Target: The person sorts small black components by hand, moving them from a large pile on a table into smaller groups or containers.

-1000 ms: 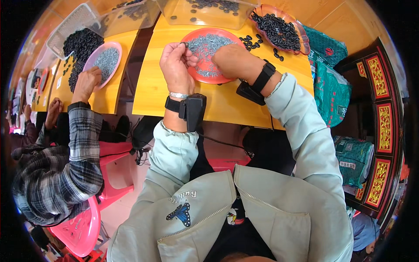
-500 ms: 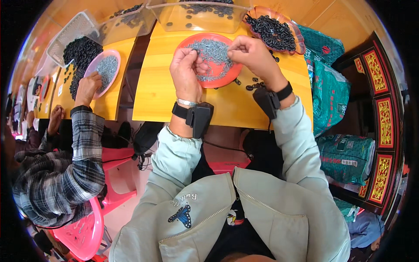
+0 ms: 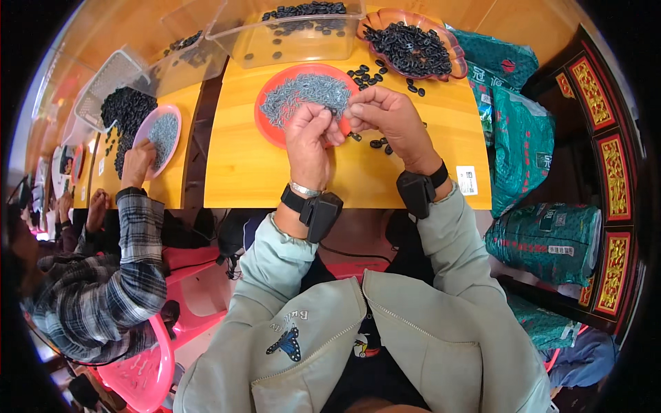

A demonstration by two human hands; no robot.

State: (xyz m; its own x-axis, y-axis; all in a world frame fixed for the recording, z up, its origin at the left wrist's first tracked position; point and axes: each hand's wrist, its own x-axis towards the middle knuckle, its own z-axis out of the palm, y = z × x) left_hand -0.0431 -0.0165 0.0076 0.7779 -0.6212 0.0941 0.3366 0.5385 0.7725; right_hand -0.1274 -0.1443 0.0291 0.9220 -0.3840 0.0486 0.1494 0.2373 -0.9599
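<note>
My left hand (image 3: 310, 141) is closed in a pinch at the near edge of a round red plate (image 3: 260, 118). Close beside it, over the plate's right side, my right hand (image 3: 391, 118) also pinches, thumb against forefinger. The fingertips nearly meet; whatever lies between them is hidden or too small to name. Small grey metal pieces, thin like screws, form a heap (image 3: 299, 95) in the plate. Loose black oval pieces (image 3: 366, 74) lie on the table past the plate, and more black pieces (image 3: 380, 143) lie under and beside my right hand.
At the back stands a clear plastic bin (image 3: 296, 48) with black pieces. A scalloped amber tray (image 3: 459, 63) of black pieces is at the far right. Green bags (image 3: 523, 151) are stacked right of the yellow table (image 3: 237, 165). A co-worker's hand (image 3: 138, 164) reaches to a pink plate (image 3: 177, 131).
Both hands have drawn nearer to me and closer together, from over the plate to its near right side. A black piece seen earlier at my left fingertips no longer shows.
</note>
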